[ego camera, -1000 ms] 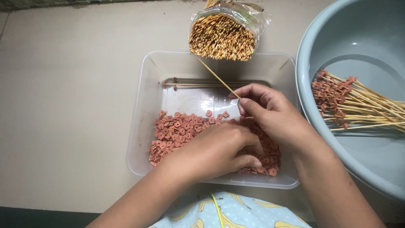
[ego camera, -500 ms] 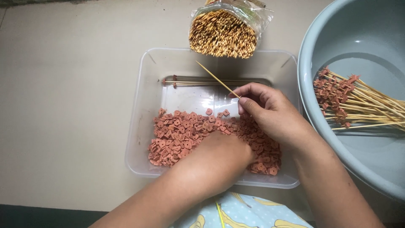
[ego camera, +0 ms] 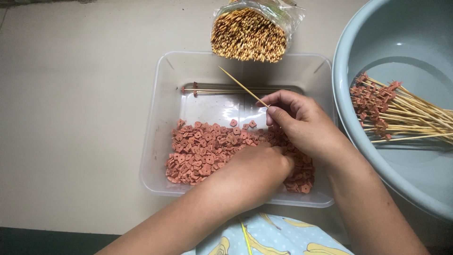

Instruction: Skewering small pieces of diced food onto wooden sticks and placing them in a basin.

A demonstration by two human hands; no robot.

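Head view, right hand [ego camera: 306,125] pinching skewer [ego camera: 243,87]

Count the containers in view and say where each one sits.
3. A clear plastic tray lies in the middle under both hands; a grey-blue basin sits at the right edge, partly out of frame; a plastic bag of skewers lies beyond the tray.

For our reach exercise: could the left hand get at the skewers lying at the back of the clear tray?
Probably yes. The left hand rests on the meat pieces inside the tray, and only bare tray bottom separates it from the skewers.
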